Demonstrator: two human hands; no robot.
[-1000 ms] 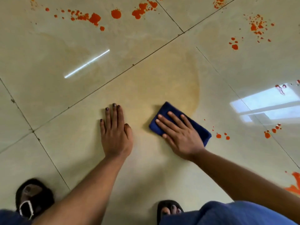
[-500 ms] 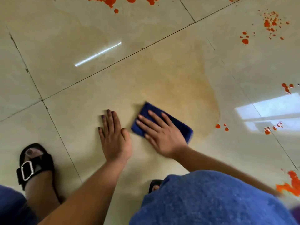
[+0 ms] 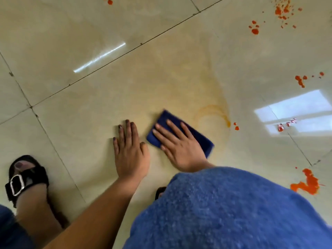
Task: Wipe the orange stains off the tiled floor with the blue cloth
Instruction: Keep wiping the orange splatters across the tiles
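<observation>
While knee [image 3: 224, 212] hides right wrist | right hand [image 3: 179, 146] flat on blue cloth [image 3: 201, 139] | left hand [image 3: 130, 151] flat, empty

Bright daylight; window glare [image 3: 294, 114] on glossy tiles (edges bowed, slightly soft).

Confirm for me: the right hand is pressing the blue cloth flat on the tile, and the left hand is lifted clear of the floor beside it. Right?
Not quite. The head view shows the left hand resting flat on the tiled floor, fingers straight, not lifted clear. The rest holds: the right hand presses the blue cloth flat on the tile beside it.
</observation>
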